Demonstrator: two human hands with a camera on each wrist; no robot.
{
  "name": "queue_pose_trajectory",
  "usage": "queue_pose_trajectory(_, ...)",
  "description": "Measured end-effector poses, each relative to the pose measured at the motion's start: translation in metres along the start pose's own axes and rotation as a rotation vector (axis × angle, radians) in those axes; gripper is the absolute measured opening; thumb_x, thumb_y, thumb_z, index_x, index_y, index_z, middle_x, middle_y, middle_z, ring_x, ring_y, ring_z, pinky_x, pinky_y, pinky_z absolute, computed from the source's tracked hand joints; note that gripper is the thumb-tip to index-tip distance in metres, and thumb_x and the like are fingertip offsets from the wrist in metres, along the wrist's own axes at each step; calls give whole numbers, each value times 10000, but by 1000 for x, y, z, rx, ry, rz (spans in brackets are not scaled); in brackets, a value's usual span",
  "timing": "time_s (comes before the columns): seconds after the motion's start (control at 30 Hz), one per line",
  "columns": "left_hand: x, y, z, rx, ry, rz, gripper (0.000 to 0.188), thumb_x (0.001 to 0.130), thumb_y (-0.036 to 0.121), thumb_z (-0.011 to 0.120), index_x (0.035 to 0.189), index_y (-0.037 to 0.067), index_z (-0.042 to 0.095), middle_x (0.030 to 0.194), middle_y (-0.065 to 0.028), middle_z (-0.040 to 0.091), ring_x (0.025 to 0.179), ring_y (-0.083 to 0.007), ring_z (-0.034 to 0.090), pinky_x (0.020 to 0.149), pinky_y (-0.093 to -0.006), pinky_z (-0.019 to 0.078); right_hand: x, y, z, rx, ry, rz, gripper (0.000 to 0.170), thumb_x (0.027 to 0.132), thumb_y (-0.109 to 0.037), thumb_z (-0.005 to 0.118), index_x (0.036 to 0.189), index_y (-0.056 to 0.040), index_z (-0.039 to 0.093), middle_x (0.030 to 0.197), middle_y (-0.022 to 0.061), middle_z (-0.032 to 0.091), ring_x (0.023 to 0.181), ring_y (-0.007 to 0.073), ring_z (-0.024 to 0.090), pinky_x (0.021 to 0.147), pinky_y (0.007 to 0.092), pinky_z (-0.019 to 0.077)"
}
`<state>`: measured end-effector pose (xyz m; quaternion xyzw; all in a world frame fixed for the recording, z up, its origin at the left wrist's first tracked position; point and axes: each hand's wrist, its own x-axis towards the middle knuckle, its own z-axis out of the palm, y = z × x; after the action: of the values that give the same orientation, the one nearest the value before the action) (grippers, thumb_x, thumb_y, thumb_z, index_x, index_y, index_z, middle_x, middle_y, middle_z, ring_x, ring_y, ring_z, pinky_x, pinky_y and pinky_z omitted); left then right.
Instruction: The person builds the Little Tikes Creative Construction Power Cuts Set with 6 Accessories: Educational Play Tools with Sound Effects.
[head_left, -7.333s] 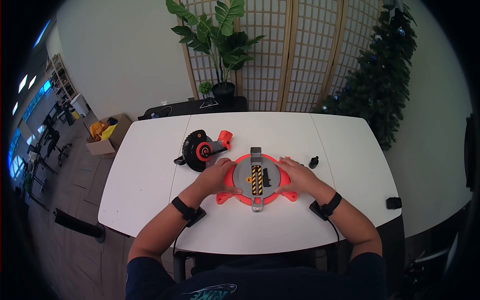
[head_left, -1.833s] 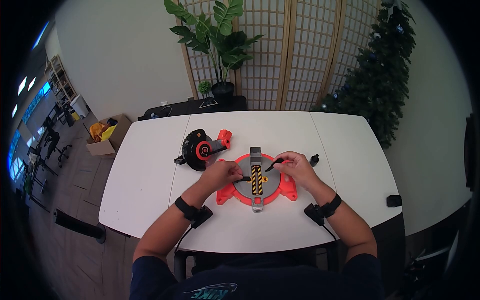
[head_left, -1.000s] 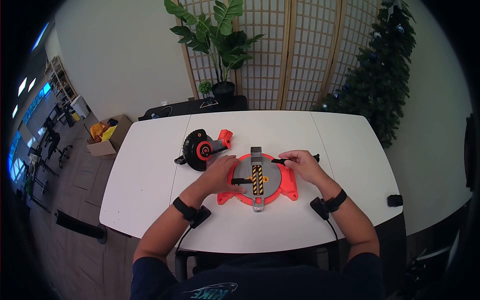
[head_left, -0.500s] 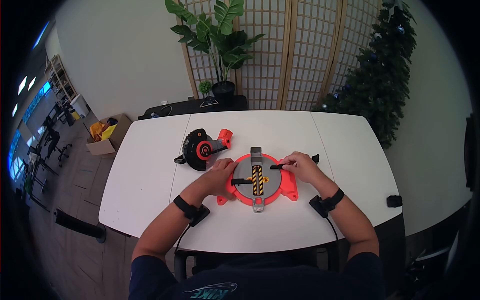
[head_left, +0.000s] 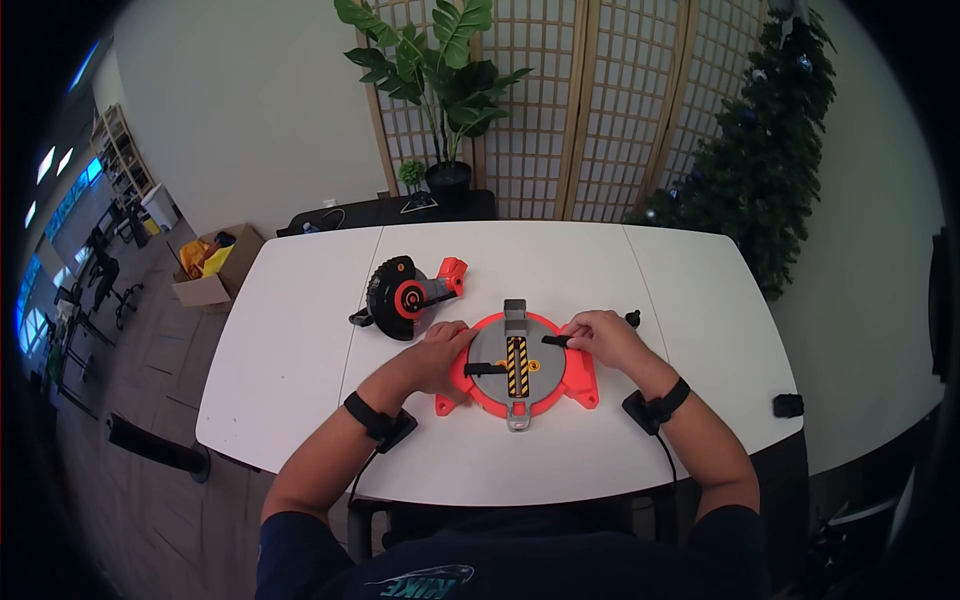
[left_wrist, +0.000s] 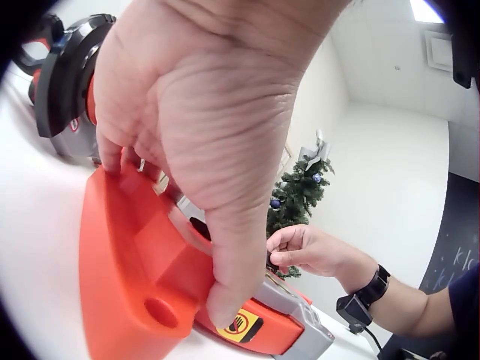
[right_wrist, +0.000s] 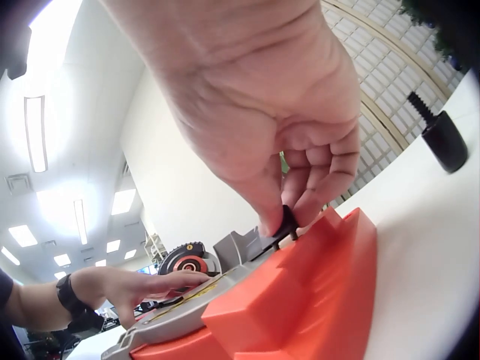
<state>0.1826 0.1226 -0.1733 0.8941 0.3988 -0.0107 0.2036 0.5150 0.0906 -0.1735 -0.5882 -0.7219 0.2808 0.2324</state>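
A round toy mitre saw base (head_left: 580,380), orange-red with a grey disc and a black-and-yellow striped slot, sits in front of me. My left hand (head_left: 437,358) grips its left side, thumb at the near part of the rim and fingers farther back. My right hand (head_left: 608,340) pinches a small black plastic piece (right_wrist: 288,221) between thumb and fingers at the disc's right edge; short pegs show under it in the right wrist view. A similar black piece (head_left: 485,370) lies across the disc's left half, reaching the slot.
The toy saw head (head_left: 395,298), with black blade guard and orange handle, lies behind my left hand. A black threaded knob (right_wrist: 446,142) stands right of the base. A small black block (head_left: 788,405) sits at the white table's (head_left: 560,470) right edge.
My left hand has let go of its black piece, now on the disc's left, and moved to the base's rim. My right hand has lowered the other piece to the disc's right edge.
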Motion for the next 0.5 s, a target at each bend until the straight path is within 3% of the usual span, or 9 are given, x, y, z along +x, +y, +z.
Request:
queue_pose_trajectory(0.27,-3,2,-2,-20,-17,2,1236,507,407,952,1539,104,343,1540,-173,350,1456,-393,306,1179,-486,353,-6,-11,-3,-76,14,-109,119,833,-28,755,948,-5,735,864,128,747,799,229,724,753,322,571)
queue_pose_trajectory(0.5,-4,1,-3,4,-14,18,1219,526,423,954,1532,93,349,1531,-160,368,1448,-378,320,1176,-477,361,-9,-15,-4,-88,15,-83,103,817,-25,766,914,-9,735,824,122,744,761,230,726,728,328,574)
